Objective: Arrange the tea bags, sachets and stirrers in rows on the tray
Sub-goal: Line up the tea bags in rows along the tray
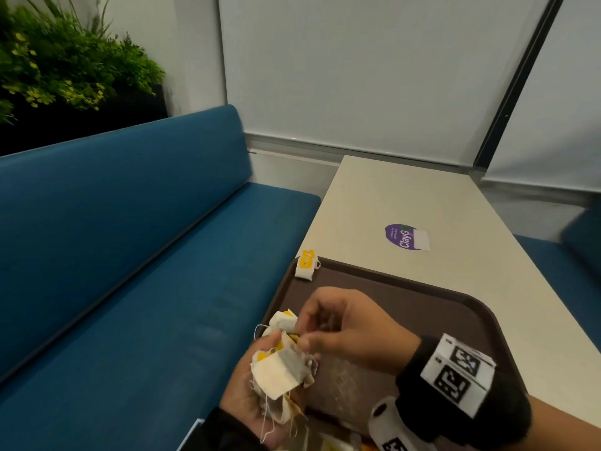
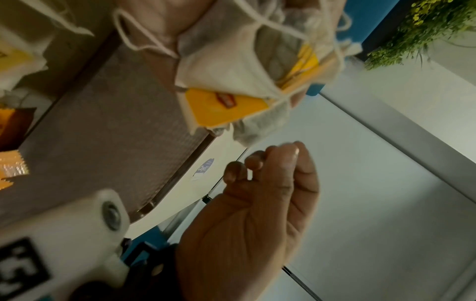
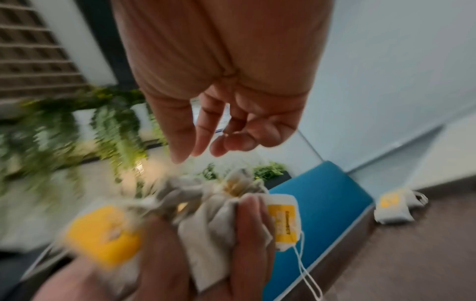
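Clasped in the left hand (image 1: 257, 382): one bunch of tea bags (image 1: 283, 362), white pouches with yellow tags and loose strings, fingers curled round the lot. Exact count in the bunch cannot be told; at least three yellow tags show in the right wrist view.

Right hand (image 1: 344, 327): just above the bunch, fingers curled toward its top. Whether the fingertips (image 3: 219, 146) already pinch a bag or a string, I cannot tell; the wrist view shows them slightly apart, nothing clearly between them.

Placed tea bag (image 1: 305, 265): one, well beyond the grip, lying at the far left corner of the brown tray (image 1: 455, 297).

Sachets: an orange packet (image 2: 10, 169) shows near the left wrist; count unclear. Stirrers: none made out.

Handling note, as a judgement: draw a single bag by its pouch, not its string, as the strings look tangled; loosen the left clasp a little, then lay the bag beside the placed one to continue the row.
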The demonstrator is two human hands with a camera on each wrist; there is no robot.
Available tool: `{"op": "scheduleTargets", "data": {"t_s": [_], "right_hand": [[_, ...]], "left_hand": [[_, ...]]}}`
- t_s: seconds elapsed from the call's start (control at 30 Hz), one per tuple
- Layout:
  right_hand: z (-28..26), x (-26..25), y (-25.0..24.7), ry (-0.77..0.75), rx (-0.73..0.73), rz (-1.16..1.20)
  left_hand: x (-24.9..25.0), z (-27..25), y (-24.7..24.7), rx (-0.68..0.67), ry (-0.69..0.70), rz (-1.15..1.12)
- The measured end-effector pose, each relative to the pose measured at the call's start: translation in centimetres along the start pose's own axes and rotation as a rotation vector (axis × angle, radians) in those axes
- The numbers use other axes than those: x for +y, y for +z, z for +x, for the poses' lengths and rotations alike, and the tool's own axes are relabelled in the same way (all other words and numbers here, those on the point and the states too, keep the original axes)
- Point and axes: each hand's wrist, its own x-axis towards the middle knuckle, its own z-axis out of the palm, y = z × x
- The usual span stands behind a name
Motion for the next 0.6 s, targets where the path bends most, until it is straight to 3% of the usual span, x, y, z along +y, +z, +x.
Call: {"op": "scheduleTargets", "data": {"t_s": [0.1, 0.2, 0.4, 0.5, 0.6], "right_hand": [[-1.9, -1.2, 1.2, -0.137, 0.004, -0.333], [-3.1, -1.9, 2.4, -0.142, 0.03, -0.472], [-4.1, -2.2, 3.3, -0.121, 0.016, -0.54], [-4.0, -2.0, 3.3, -0.084, 0.037, -0.476], [-3.3, -1.5, 3.1, -0.017, 0.059, -0.368]], "left_hand": [[0.0, -1.3, 1.0, -0.161, -0.206, -0.105], [-0.1, -1.8, 1.6, -0.168, -0.251, -0.164], [-0.5, -2.0, 1.5, -0.086, -0.203, -0.134], [-0.6, -1.5, 0.9, -0.039, -0.233, -0.13], [-0.5, -1.2, 0.7, -0.083, -0.217, -0.15]]}}
